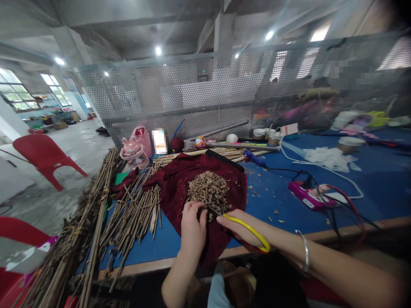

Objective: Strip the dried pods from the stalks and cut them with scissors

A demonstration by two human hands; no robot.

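My right hand point(242, 226) grips a pair of scissors point(248, 229) with yellow handles, its blades pointing left. By the blade tips, my left hand point(193, 222) is closed at the near edge of a heap of chopped dry plant pieces point(208, 188). What its curled fingers pinch is too small to make out. Under the heap and both hands spreads a dark red cloth point(173, 188), hanging over the table's front edge. Left of the cloth lie several loose dry stalks point(138, 209).
Tall bundles of dried stems point(77, 222) lean at the table's left edge. A purple power strip point(311, 196) with cables lies right on the blue table point(266, 201). Behind are a glue gun point(253, 158), a pink jug point(143, 139) and a perforated metal screen point(180, 90).
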